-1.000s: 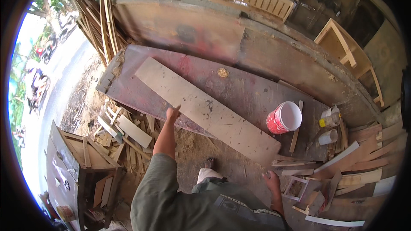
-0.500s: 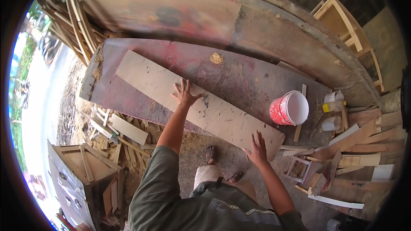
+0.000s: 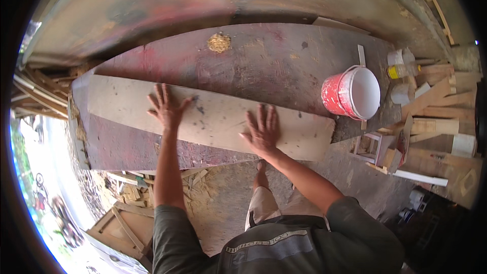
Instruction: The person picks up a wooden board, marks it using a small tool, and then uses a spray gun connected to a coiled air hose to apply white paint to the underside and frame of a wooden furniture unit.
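Note:
A long pale brown board (image 3: 223,122) with dark specks lies flat on a worn, red-stained work table (image 3: 167,61). My left hand (image 3: 168,109) rests on the board left of its middle, palm down with the fingers spread. Toward the board's right half, my right hand (image 3: 264,131) lies flat on it too, fingers stretched out and a little apart. Neither hand grips anything. The board's right end reaches past the table's front edge.
A red and white bucket (image 3: 351,93) stands on the table's right, beside a thin strip of wood (image 3: 361,55). A yellowish clump (image 3: 219,42) sits near the back edge. Wood offcuts (image 3: 436,127) pile up at right. Clear plastic containers (image 3: 401,71) stand at the table's right end.
My view has turned, so the table and board lie more level in it. My right hand has moved from near the board's right end toward its middle, closer to my left.

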The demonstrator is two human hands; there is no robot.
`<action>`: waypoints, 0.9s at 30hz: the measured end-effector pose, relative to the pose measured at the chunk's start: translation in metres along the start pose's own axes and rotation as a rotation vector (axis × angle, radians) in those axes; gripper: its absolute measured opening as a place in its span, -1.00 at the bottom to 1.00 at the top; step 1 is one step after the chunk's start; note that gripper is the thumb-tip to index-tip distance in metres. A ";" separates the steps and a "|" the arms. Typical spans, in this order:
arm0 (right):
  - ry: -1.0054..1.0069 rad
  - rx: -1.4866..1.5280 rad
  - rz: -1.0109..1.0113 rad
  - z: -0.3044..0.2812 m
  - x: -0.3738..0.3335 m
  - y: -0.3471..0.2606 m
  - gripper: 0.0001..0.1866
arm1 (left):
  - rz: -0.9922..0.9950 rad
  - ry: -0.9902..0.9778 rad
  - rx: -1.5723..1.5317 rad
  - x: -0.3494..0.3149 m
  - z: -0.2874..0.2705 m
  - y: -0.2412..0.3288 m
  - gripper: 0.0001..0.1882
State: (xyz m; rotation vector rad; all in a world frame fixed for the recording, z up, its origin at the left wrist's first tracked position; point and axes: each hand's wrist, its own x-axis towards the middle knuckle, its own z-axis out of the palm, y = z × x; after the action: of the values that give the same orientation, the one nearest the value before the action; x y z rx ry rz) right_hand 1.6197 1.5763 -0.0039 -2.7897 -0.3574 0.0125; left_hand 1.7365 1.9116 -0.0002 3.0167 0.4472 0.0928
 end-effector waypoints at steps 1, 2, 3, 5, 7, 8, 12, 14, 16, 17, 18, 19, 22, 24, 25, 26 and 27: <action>0.068 0.050 -0.003 0.012 0.012 -0.009 0.00 | 0.017 0.015 0.008 0.015 0.004 -0.013 0.29; 0.123 0.065 -0.014 0.020 0.026 -0.023 0.03 | 0.036 0.040 0.042 0.031 0.008 -0.028 0.27; 0.129 0.114 -0.009 0.017 0.040 -0.039 0.05 | 0.055 0.050 0.061 0.045 0.009 -0.038 0.23; 0.144 0.238 -0.030 0.019 0.067 -0.063 -0.02 | 0.083 0.037 0.110 0.073 0.008 -0.061 0.13; 0.068 0.282 -0.072 0.008 0.076 -0.064 -0.04 | 0.087 -0.025 0.089 0.086 0.009 -0.070 0.11; 0.035 0.339 -0.088 0.000 0.071 -0.058 -0.08 | 0.086 -0.053 0.073 0.086 0.012 -0.070 0.11; 0.197 0.511 0.045 -0.025 -0.012 -0.007 -0.39 | 0.049 -0.116 0.099 0.089 0.014 -0.075 0.13; 0.353 0.352 0.266 -0.061 -0.080 0.044 -0.56 | 0.014 -0.153 0.100 0.084 0.016 -0.083 0.13; 0.497 0.303 0.532 -0.075 -0.144 0.104 -0.53 | 0.014 -0.162 0.091 0.084 0.012 -0.083 0.12; 0.417 0.283 0.700 -0.075 -0.174 0.127 -0.47 | 0.029 -0.154 0.096 0.086 0.011 -0.086 0.12; 0.359 0.328 0.820 -0.081 -0.189 0.137 -0.46 | 0.047 -0.150 0.100 0.087 0.012 -0.080 0.11; 0.147 0.535 0.971 -0.078 -0.195 0.140 -0.43 | 0.019 -0.154 0.118 0.087 0.014 -0.075 0.10; -0.161 0.808 1.153 -0.054 -0.186 0.137 -0.30 | -0.065 -0.162 0.159 0.090 0.018 -0.047 0.08; -0.061 1.002 1.164 -0.054 -0.169 0.133 -0.30 | -0.089 -0.162 0.118 0.088 0.019 -0.034 0.11; 0.010 1.105 1.132 -0.048 -0.171 0.136 -0.35 | -0.048 -0.119 0.102 0.089 0.024 -0.041 0.12; 0.083 1.210 1.104 -0.039 -0.175 0.136 -0.39 | -0.002 -0.078 0.089 0.089 0.031 -0.049 0.14; 0.034 1.169 1.070 -0.035 -0.182 0.136 -0.44 | 0.022 -0.033 0.094 0.088 0.034 -0.056 0.13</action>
State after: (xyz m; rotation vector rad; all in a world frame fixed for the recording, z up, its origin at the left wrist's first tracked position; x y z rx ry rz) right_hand 1.4782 1.3957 -0.0202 -1.5147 0.8868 0.3041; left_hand 1.8069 1.9875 -0.0358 3.1108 0.4270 0.0236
